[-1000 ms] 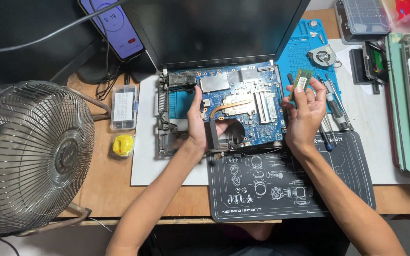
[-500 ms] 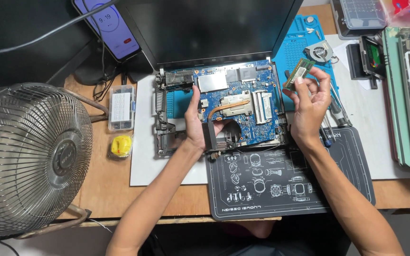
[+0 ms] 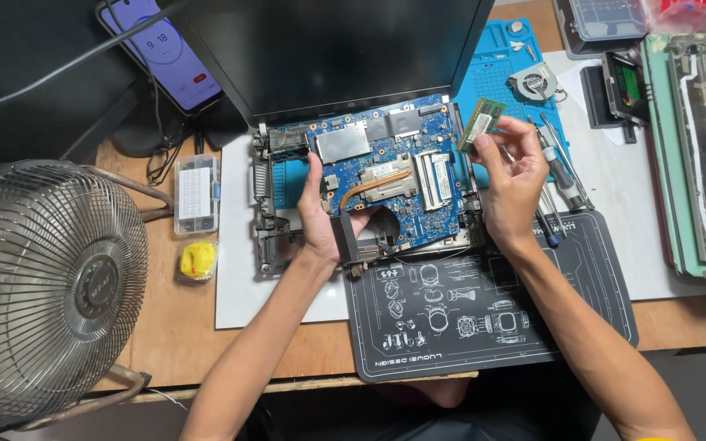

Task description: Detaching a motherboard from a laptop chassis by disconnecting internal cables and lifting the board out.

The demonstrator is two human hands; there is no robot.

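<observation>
Since the earlier frame, the right hand [image 3: 512, 175] has raised one green memory module [image 3: 481, 124], pinched at the fingertips, above the motherboard's right edge. The left hand [image 3: 320, 216] stays pressed flat on the single blue motherboard [image 3: 386, 163].

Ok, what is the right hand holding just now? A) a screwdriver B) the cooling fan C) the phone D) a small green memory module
D: the right hand pinches a small green memory module in its fingertips, lifted above the right edge of the blue motherboard, while the left hand rests on the board.
</observation>
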